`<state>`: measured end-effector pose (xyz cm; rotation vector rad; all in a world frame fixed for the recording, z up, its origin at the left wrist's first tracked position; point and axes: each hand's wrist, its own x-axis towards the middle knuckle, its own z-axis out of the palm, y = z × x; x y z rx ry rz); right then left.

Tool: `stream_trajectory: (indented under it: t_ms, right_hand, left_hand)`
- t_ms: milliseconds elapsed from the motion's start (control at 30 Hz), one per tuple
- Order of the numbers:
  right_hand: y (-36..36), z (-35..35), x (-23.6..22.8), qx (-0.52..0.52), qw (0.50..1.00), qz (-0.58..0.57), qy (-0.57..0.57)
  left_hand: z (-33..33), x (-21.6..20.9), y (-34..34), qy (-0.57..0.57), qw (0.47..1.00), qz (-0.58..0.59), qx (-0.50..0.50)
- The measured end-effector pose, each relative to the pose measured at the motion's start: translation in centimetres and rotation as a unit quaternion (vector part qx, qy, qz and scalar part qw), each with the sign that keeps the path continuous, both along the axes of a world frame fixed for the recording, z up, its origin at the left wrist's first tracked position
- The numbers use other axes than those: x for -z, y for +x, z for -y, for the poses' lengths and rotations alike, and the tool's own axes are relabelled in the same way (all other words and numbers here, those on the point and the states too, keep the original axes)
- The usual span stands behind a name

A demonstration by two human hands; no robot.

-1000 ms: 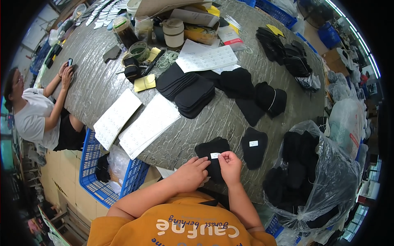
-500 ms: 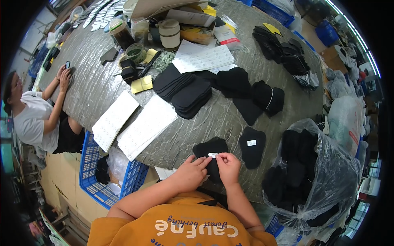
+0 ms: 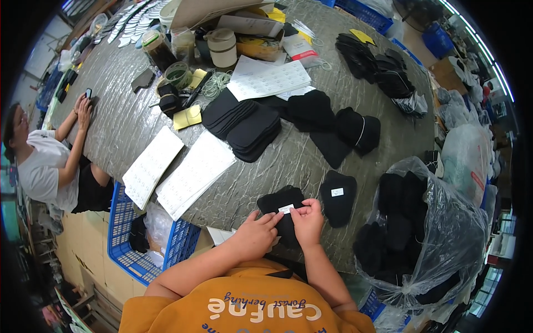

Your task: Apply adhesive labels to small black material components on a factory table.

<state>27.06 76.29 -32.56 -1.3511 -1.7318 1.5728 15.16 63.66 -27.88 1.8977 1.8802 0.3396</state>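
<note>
In front of me a black fabric piece (image 3: pixel 277 198) lies on the table, its near part hidden under my hands. A small white label (image 3: pixel 286 209) rests on it. My left hand (image 3: pixel 256 234) lies over the piece, fingers stretched out, fingertips at the label's left edge. With thumb and forefinger, my right hand (image 3: pixel 307 223) pinches the label's right end. Just to the right is a second black piece (image 3: pixel 340 208), with its own white label (image 3: pixel 337 192) flat on it.
Printed label sheets (image 3: pixel 197 175) and stacked black pieces (image 3: pixel 255 136) lie beyond my hands. A clear plastic bag (image 3: pixel 438 222) of black pieces stands at right, a blue crate (image 3: pixel 125 236) at lower left. Across the table at left, a person (image 3: pixel 50 161) holds a phone.
The label now shows more fully and lies flatter between my fingertips. Both hands stay at the same black piece. The whole view has shifted slightly.
</note>
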Motion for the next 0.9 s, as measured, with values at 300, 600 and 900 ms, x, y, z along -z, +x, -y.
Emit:
stream_trajectory:
  t_ms: [300,600,900]
  right_hand:
    - [-0.6,-0.5,-1.0,-0.025,0.995,0.093,0.033]
    - [-0.7,-0.9,-0.7,-0.045,0.992,0.102,0.065]
    - [0.2,-0.6,0.7,-0.034,0.997,0.059,-0.026]
  left_hand:
    - [-0.1,-0.1,-0.1,-0.008,1.0,-0.005,0.003]
    - [0.0,0.2,-0.1,0.005,1.0,0.002,-0.006]
    - [0.2,0.6,0.0,0.025,0.999,0.027,-0.016]
